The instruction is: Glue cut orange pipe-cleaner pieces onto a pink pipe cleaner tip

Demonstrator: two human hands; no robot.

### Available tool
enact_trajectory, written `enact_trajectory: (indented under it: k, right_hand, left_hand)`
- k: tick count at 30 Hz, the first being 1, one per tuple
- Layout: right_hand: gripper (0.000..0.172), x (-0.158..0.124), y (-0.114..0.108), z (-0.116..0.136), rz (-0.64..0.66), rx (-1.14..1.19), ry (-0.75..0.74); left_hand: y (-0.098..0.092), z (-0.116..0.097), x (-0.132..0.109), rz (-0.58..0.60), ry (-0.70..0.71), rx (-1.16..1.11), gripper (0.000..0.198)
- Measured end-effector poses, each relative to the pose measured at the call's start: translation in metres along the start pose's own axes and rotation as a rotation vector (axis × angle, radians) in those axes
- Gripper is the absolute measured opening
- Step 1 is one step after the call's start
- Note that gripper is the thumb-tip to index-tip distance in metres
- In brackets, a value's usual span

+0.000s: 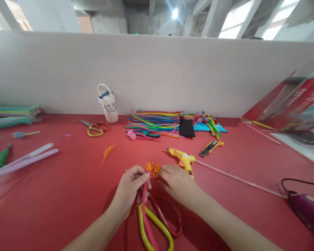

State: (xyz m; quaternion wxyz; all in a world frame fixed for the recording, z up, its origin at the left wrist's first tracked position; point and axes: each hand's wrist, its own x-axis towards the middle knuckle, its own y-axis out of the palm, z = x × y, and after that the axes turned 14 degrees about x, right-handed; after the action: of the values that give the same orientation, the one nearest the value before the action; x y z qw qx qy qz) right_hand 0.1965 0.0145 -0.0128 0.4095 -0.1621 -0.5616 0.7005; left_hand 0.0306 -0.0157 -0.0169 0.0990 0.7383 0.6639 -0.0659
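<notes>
One orange cluster [153, 169] of fuzzy wire sits low over the red table [68, 195], topping one pink stem [146, 205]. The left hand [129, 193] pinches that stem with fingers pressed together; the right hand [176, 184] curls in, fingertips nipping the cluster's edge. Two pairs of scissors: one [170, 223] under the wrists, one [95, 129] farther back. One yellow glue gun [184, 159], one utility knife [210, 147]. One white bottle [108, 104], its black markings unreadable.
</notes>
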Motion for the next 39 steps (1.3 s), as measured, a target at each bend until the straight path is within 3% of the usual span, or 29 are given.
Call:
enact_trajectory:
  k: [5,11,18,21,26,32,36,39]
  right_hand:
    - [0.017,0.008,0.024,0.001,0.019,0.033,-0.068]
    - [0.013,0.001,0.010,0.003,-0.056,0.211,0.038]
    - [0.006,-0.010,0.002,0.008,-0.076,1.232,0.299]
    - [0.008,-0.010,0.004,0.007,-0.088,1.410,0.333]
    - [0.017,-0.008,0.003,0.010,-0.142,1.661,0.416]
    - [0.011,-0.009,0.000,0.014,-0.141,1.592,0.519]
    - [0.010,-0.010,-0.010,0.013,-0.284,1.313,0.405]
    - [0.009,-0.011,-0.021,0.016,-0.258,1.113,0.295]
  left_hand:
    - [0.000,-0.004,-0.002,-0.005,-0.021,0.013,0.020]
    - [0.000,-0.006,-0.004,-0.015,-0.041,-0.034,0.018]
    - [0.006,-0.007,-0.009,0.098,-0.039,-0.217,0.011]
    - [0.009,-0.006,-0.010,0.120,-0.038,-0.283,0.010]
    - [0.008,-0.009,-0.011,0.032,-0.055,-0.356,0.010]
    - [0.008,-0.012,-0.013,0.046,-0.044,-0.357,0.012]
    - [0.009,-0.010,-0.014,0.038,-0.054,-0.184,0.014]
    - [0.009,-0.006,-0.014,0.065,-0.063,-0.055,0.013]
